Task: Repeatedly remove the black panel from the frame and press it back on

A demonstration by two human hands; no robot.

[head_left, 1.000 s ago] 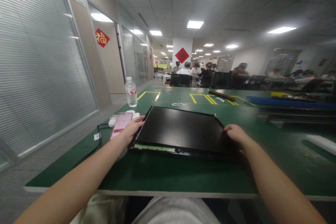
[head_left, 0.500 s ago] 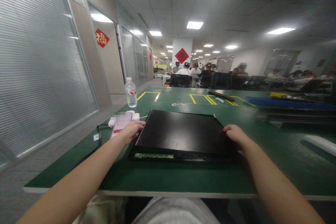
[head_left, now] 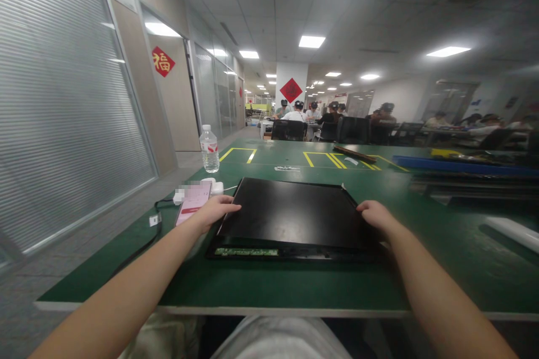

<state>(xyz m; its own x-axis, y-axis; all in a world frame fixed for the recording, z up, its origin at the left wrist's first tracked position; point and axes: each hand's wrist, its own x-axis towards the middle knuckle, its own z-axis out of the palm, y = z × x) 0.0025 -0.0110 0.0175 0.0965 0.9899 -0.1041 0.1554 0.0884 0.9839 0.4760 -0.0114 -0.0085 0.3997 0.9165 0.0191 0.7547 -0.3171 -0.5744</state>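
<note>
A dark display panel (head_left: 290,210) lies over a black frame (head_left: 328,253) on the green table in front of me. Along the near edge of the frame a strip of green circuit board (head_left: 246,252) is exposed. My left hand (head_left: 217,211) grips the panel's left edge, its thumb on the top surface and the other fingers out of sight at the side. My right hand (head_left: 374,214) is closed on the right edge, thumb and finger pinching there; its remaining fingers are mostly hidden.
Left of the panel lie a phone (head_left: 194,202), a white charger (head_left: 214,186) and a black cable (head_left: 145,244). A water bottle (head_left: 209,151) stands behind them. Yellow tape (head_left: 309,159), a dark strip (head_left: 354,153) and a blue tray (head_left: 458,166) are farther back. A white bar (head_left: 514,233) lies at right.
My left thumb has come over the panel's left edge onto its top surface. My right hand and the panel look nearly unmoved.
</note>
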